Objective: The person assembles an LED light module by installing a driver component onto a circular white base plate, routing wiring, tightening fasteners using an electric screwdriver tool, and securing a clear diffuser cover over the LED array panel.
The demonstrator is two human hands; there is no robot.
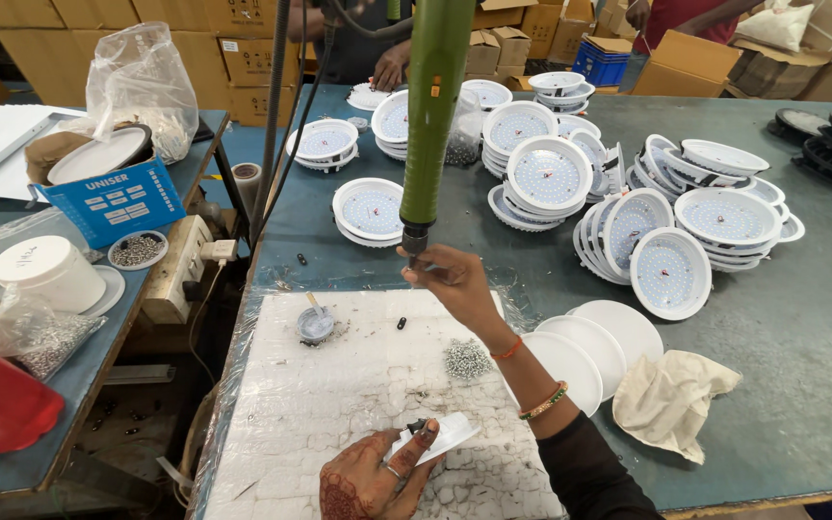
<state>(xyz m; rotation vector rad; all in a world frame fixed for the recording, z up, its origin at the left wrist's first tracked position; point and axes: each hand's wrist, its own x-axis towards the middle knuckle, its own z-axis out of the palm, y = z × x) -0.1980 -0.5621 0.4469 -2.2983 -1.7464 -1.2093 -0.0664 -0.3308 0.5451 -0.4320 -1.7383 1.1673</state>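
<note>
At the lower middle of the frame the left hand (373,477) pinched a small white plastic piece (440,435) against the white foam pad (339,385), its grip closed on the piece with a dark bit, perhaps a screw, showing at the thumb tip. The right hand (455,284), at the centre of the frame, had its fingers closed around the tip of the green hanging screwdriver (432,116), which hung down from the top edge.

The likeliest slip, as I judged it, lay in the gap between the two hands: the driver tip sat well apart from the white piece, and a swing of the hanging tool on its way down could have missed the small part or struck the left thumb. The piece was thin and held only at one edge, so a push from the driver could have tipped it out of the pinch. The pile of loose screws (467,359) lay just beside the right forearm, and a sweep of that arm could have scattered them across the pad. The small grey dish (316,325) to the left of centre stood near enough to be knocked too. The stacked white discs (589,351) right of the forearm lay close to the elbow.
</note>
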